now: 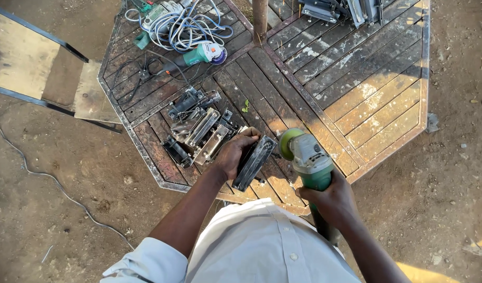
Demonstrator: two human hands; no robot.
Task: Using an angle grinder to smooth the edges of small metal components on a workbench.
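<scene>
At the far left, a framed board panel (26,63) is seen leaning over the dirt ground (52,209), across which a thin cable (57,183) trails. An octagonal slatted wooden surface (377,99) fills the middle of the view. At its upper left a coil of pale cord (183,26) is piled, with a second green angle grinder (199,54) laid just below it. Lower down, a cluster of dark metal pieces (196,131) is gathered near the surface's edge. Just right of that cluster, a flat dark metal piece (254,162) is gripped by the left hand (235,152), fingers closed over its upper end, and is held tilted on the slats. Just beside it, a green angle grinder (309,157) is clasped around its body by the right hand (330,202), the disc facing the metal piece
</scene>
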